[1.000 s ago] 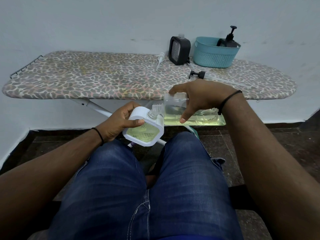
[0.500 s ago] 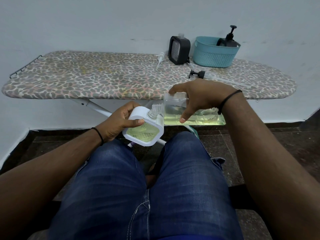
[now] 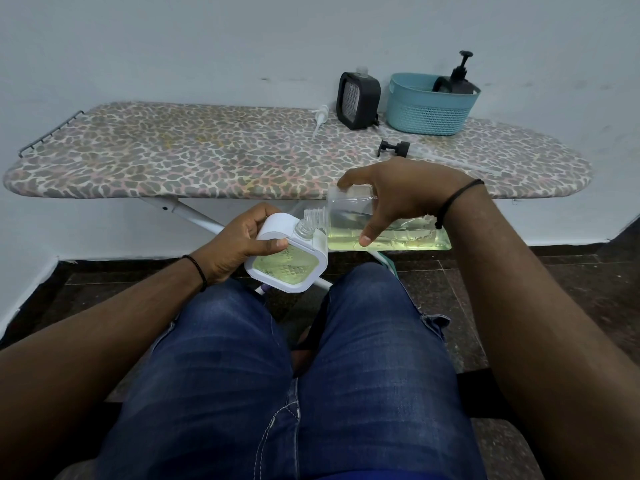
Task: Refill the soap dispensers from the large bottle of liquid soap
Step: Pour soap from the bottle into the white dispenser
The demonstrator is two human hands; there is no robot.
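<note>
My left hand [image 3: 235, 244] grips a white square soap dispenser [image 3: 287, 263] with yellow-green soap inside, held above my knees with its clear threaded neck pointing up and to the right. My right hand [image 3: 398, 195] grips the large clear bottle [image 3: 388, 230], which lies on its side with yellow-green soap pooled along its lower wall. The bottle's threaded mouth sits right at the dispenser's neck. No stream of soap is visible between them.
An ironing board [image 3: 207, 157] with a leopard-print cover stands in front of me. On it are a black dispenser [image 3: 358, 98], a white pump [image 3: 320, 119], a black pump [image 3: 394, 148] and a teal basket [image 3: 429, 105] holding another black pump dispenser [image 3: 460, 77].
</note>
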